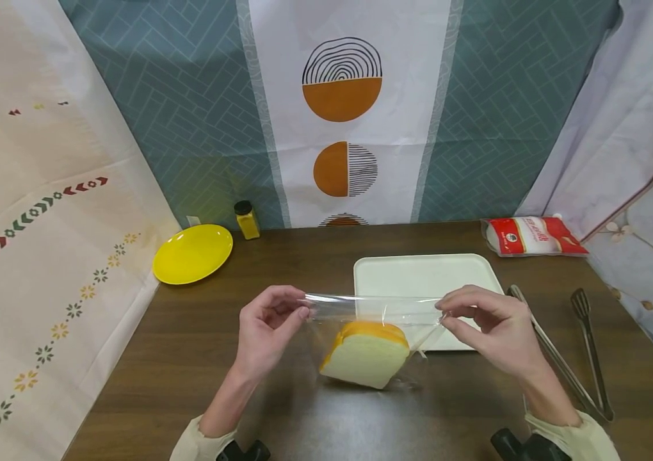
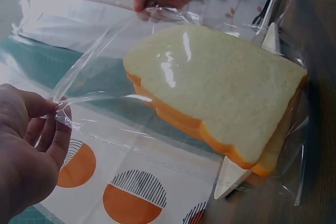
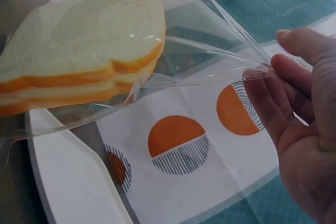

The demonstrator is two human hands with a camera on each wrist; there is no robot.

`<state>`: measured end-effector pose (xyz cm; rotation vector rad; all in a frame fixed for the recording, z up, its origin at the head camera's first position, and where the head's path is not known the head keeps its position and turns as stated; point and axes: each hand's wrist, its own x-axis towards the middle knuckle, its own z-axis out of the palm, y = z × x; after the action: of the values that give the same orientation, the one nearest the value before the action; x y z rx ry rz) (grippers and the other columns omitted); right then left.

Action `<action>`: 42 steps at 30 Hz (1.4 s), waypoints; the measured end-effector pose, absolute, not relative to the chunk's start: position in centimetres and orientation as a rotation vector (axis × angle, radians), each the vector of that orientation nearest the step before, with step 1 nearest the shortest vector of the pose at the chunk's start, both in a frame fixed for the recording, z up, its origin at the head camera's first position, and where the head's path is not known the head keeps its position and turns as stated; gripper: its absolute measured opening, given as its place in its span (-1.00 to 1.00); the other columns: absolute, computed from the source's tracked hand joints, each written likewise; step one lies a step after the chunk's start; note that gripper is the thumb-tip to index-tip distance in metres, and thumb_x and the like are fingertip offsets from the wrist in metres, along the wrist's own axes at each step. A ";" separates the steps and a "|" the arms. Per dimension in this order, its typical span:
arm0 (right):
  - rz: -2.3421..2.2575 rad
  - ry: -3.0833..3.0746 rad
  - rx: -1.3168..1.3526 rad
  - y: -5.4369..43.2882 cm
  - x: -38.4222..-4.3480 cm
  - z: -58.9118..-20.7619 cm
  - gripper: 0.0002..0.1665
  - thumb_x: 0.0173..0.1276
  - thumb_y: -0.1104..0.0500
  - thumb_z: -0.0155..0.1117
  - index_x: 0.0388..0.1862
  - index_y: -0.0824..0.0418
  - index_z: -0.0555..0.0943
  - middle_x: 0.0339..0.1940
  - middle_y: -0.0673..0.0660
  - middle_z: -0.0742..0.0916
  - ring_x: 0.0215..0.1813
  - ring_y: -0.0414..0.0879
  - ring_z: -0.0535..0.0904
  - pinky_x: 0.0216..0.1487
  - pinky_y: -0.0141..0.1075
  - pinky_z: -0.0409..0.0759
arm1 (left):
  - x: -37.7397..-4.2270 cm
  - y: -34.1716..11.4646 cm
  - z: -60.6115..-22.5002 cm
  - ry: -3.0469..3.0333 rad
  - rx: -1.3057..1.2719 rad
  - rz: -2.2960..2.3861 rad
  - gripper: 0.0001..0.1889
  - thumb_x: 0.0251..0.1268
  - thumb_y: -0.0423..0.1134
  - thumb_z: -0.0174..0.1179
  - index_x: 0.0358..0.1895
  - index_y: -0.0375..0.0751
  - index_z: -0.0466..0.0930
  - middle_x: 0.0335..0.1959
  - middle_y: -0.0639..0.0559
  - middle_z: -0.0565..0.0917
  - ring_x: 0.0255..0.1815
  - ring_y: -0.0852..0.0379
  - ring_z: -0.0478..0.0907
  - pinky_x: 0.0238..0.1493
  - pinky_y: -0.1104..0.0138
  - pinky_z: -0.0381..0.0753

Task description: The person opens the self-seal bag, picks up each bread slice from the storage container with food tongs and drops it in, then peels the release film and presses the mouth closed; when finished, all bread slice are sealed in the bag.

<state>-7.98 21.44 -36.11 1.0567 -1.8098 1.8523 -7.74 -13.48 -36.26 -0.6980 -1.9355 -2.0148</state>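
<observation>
A clear plastic bag (image 1: 332,312) hangs stretched between both hands above the table. Inside it lie two bread slices (image 1: 368,358) with orange crusts, stacked and tilted. My left hand (image 1: 271,330) pinches the bag's top edge at the left corner between thumb and fingers. At the opposite corner my right hand (image 1: 490,326) pinches the same edge. In the left wrist view the bread slices (image 2: 215,87) sit in the lower part of the bag, away from the fingers. The right wrist view shows the right hand (image 3: 302,98) holding the film at its corner.
Behind the bag lies a white tray (image 1: 424,275). A yellow plate (image 1: 193,254) and a yellow bottle with a black lid (image 1: 248,221) are at the back left. A red-and-white packet (image 1: 536,235) lies back right. Metal tongs (image 1: 557,352) with a dark slotted end (image 1: 581,304) lie at right.
</observation>
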 end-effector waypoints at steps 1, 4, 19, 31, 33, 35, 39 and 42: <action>1.851 -1.812 1.051 21.4 -8.0 -36.1 -0.48 -0.14 0.85 0.24 -0.17 0.53 0.67 -0.26 0.35 0.72 -0.15 0.00 0.67 -0.06 -0.33 0.67 | -7.7 -13.5 -36.2 -1.932 -0.701 -2.014 -0.75 0.22 -0.62 0.28 -0.04 -0.49 0.57 -0.21 -0.23 0.69 -0.25 0.03 0.69 -0.16 0.26 0.70; 1.831 -1.825 1.032 21.4 -7.9 -36.1 -0.46 -0.17 0.87 0.24 -0.18 0.53 0.66 -0.26 0.34 0.72 -0.15 -0.01 0.66 -0.05 -0.33 0.66 | -7.7 -13.4 -36.2 -1.917 -0.720 -2.010 -0.74 0.20 -0.63 0.28 -0.04 -0.50 0.56 -0.21 -0.27 0.69 -0.24 0.02 0.70 -0.17 0.24 0.71; 1.713 -1.916 0.930 21.7 -7.8 -35.9 -0.28 -0.11 0.85 0.24 0.12 0.57 0.52 -0.24 0.24 0.72 -0.23 -0.12 0.63 -0.14 -0.45 0.64 | -7.4 -13.1 -36.4 -1.960 -0.687 -1.741 -0.62 0.15 -0.59 0.37 0.06 -0.39 0.60 -0.21 -0.19 0.76 -0.28 -0.02 0.73 -0.28 0.33 0.70; 1.075 -2.349 1.153 20.3 -8.6 -30.9 -0.46 0.04 0.33 0.56 0.04 0.12 0.64 -0.07 -0.09 0.70 -0.03 -0.19 0.61 0.03 -0.34 0.57 | -6.9 -12.6 -36.3 -2.006 -0.688 -1.769 -0.63 0.18 -0.60 0.33 0.06 -0.32 0.62 -0.19 -0.13 0.76 -0.24 0.01 0.73 -0.20 0.27 0.70; 0.864 -2.389 1.181 18.3 -8.8 -29.6 -0.54 0.05 0.17 0.59 -0.04 0.11 0.67 -0.09 -0.11 0.69 -0.03 -0.17 0.61 0.01 -0.27 0.58 | -6.9 -12.7 -36.4 -1.987 -0.711 -1.771 -0.62 0.16 -0.64 0.32 0.05 -0.35 0.61 -0.20 -0.17 0.75 -0.25 0.00 0.73 -0.17 0.25 0.70; 0.716 -2.439 1.240 15.8 -9.0 -28.6 -0.59 0.10 0.06 0.59 -0.10 0.15 0.69 -0.14 -0.07 0.70 -0.08 -0.13 0.62 -0.04 -0.21 0.62 | -6.8 -12.8 -36.5 -1.973 -0.728 -1.780 -0.61 0.14 -0.67 0.31 0.05 -0.38 0.61 -0.21 -0.21 0.75 -0.25 0.01 0.73 -0.14 0.23 0.70; 0.524 -2.561 1.360 11.1 -9.5 -27.6 -0.62 0.16 -0.05 0.56 -0.19 0.18 0.73 -0.28 -0.03 0.74 -0.27 -0.15 0.63 -0.23 -0.25 0.63 | -6.8 -13.0 -36.6 -1.950 -0.761 -1.789 -0.63 0.14 -0.66 0.32 0.05 -0.43 0.59 -0.20 -0.21 0.74 -0.23 0.02 0.73 -0.13 0.22 0.69; 0.493 -2.664 1.398 8.7 -9.8 -27.2 -0.76 0.19 0.01 0.54 -0.33 0.13 0.74 -0.52 -0.11 0.68 -0.49 -0.21 0.53 -0.46 -0.34 0.53 | -6.9 -13.1 -36.6 -1.939 -0.784 -1.786 -0.65 0.18 -0.59 0.34 0.05 -0.46 0.58 -0.20 -0.18 0.75 -0.22 0.02 0.72 -0.18 0.25 0.70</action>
<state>-9.80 8.69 -27.24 1.3983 -2.6636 0.4932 -6.90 -13.08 -36.63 -0.7843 -1.9388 -1.7856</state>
